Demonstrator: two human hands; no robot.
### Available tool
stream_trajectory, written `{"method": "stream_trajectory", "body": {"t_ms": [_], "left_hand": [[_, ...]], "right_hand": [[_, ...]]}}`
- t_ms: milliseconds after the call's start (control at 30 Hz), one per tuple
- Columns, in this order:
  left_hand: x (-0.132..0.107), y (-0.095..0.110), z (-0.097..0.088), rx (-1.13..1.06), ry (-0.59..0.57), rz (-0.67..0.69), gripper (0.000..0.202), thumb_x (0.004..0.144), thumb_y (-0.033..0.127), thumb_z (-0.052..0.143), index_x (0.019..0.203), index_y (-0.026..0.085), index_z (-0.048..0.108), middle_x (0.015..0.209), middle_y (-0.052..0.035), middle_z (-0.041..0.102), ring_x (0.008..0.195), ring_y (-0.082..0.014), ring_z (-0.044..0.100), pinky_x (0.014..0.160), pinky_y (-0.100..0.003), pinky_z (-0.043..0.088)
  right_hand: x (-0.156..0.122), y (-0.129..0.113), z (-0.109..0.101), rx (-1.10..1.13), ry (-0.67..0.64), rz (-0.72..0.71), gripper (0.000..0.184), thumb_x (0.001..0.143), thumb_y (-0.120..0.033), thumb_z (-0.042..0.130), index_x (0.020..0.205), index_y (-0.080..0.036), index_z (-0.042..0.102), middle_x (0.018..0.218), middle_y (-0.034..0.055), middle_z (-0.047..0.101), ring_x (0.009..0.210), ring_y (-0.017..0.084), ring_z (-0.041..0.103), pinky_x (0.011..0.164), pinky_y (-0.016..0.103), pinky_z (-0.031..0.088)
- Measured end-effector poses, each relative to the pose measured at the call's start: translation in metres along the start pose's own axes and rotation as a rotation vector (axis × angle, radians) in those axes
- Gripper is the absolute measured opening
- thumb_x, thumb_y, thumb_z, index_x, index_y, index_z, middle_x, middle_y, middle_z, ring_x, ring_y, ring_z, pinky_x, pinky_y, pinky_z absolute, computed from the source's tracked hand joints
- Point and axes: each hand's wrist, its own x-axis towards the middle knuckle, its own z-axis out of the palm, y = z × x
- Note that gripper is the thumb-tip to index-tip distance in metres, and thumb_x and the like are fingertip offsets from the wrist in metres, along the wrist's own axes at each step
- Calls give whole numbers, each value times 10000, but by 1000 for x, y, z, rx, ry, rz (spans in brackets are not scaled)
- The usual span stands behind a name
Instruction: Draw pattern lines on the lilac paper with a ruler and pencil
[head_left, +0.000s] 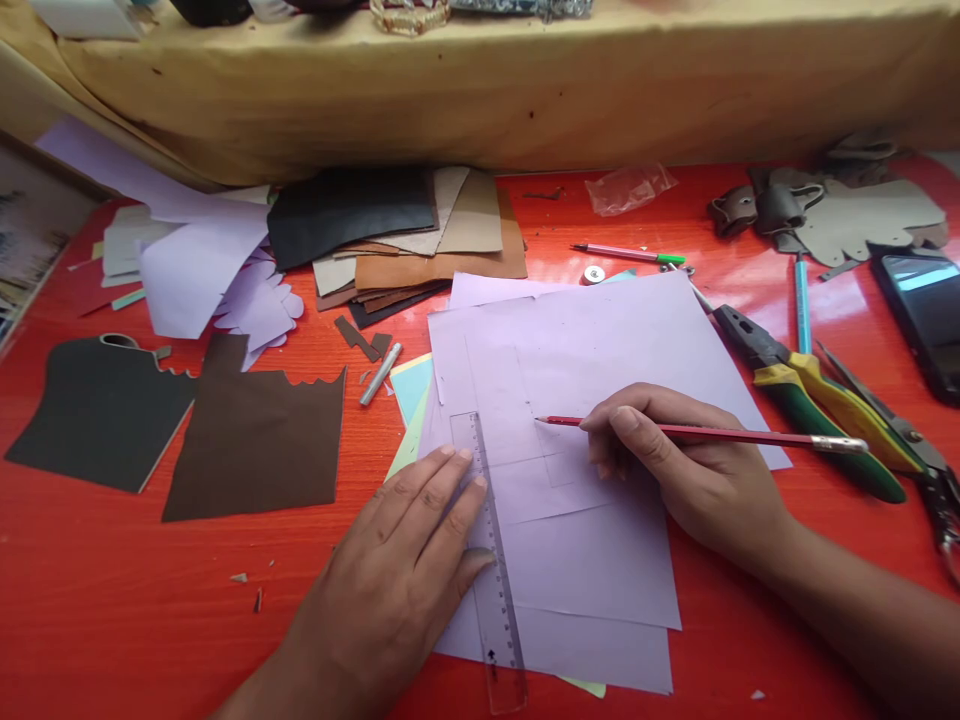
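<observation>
My left hand [420, 540] lies flat with its fingers stretched out, the fingertips pressing on a clear plastic ruler [501, 610]. The ruler rests on a stack of lilac paper sheets [600, 330] that carries thin pencil lines forming narrow rectangles. In my right hand [690, 460] is a red pencil [720, 434], closed between thumb and fingers. The pencil's tip is over the drawn lines, right of the ruler; whether it touches the paper I cannot tell. Pale blue and green sheets [411, 390] stick out from under the lilac stack.
Brown [255, 440] and dark green leather pieces [97, 415] lie left, with lilac paper cutouts [195, 270] behind. Leather swatches [352, 215] are piled at the back. Pliers [810, 400], scissors [911, 435], a phone [926, 310] and a pink pen [626, 254] are on the right.
</observation>
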Motion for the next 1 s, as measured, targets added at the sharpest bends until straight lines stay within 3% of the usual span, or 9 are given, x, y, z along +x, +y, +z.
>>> {"method": "stream_trajectory", "body": {"t_ms": [633, 1000], "left_hand": [[-2, 1, 2, 2, 4, -17, 377, 1191, 311, 480, 1459, 107, 649, 1540, -149, 680, 1450, -311, 612, 1231, -460, 492], [-2, 0, 4, 3, 34, -8, 361, 1187, 305, 486, 1432, 110, 664, 1497, -147, 710, 1404, -309, 645, 1185, -463, 528]], "right_hand": [[-1, -1, 0, -45, 4, -6, 380, 1116, -528, 658, 902, -248, 799, 735, 33, 742, 638, 188, 694, 567, 307, 546], [-1, 1, 1, 78, 30, 53, 355, 1105, -511, 685, 928, -226, 801, 731, 26, 736, 619, 160, 687, 554, 260, 556]]}}
